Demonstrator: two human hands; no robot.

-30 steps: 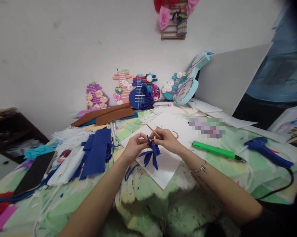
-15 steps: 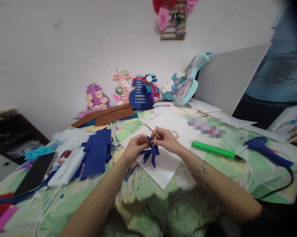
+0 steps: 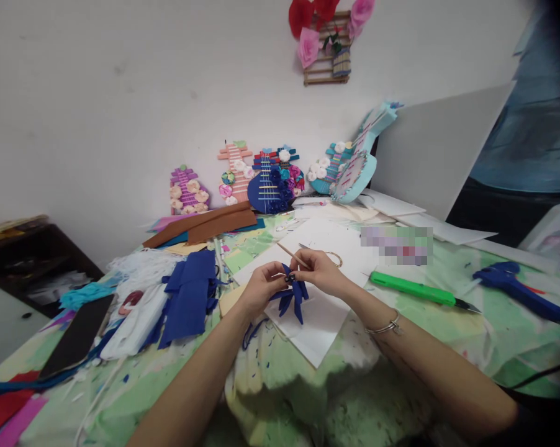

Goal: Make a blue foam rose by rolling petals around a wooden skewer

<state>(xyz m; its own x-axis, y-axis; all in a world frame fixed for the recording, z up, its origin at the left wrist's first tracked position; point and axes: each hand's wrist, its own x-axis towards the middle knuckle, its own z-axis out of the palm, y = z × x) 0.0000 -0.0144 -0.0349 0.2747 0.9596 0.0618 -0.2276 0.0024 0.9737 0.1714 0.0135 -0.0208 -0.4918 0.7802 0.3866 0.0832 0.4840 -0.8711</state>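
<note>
Both of my hands meet over a white sheet of paper (image 3: pixel 320 320) in the middle of the table. My left hand (image 3: pixel 260 289) pinches a bunch of dark blue foam strips (image 3: pixel 293 295), whose loose ends hang down and fan out. My right hand (image 3: pixel 321 270) is closed on a thin wooden stick (image 3: pixel 292 255) and on the top of the same blue bunch. The stick points up and to the left. A silver bangle (image 3: pixel 385 326) sits on my right wrist.
A pile of blue foam pieces (image 3: pixel 190 297), white string and a dark phone (image 3: pixel 77 336) lie to the left. A green utility knife (image 3: pixel 417 290) and a blue glue gun (image 3: pixel 517 284) lie to the right. Foam guitar crafts (image 3: pixel 270 181) lean on the wall behind.
My hands have stayed together on the blue strips, with small finger shifts near the top of the bunch. The camera has tilted up a little, so everything sits lower in view.
</note>
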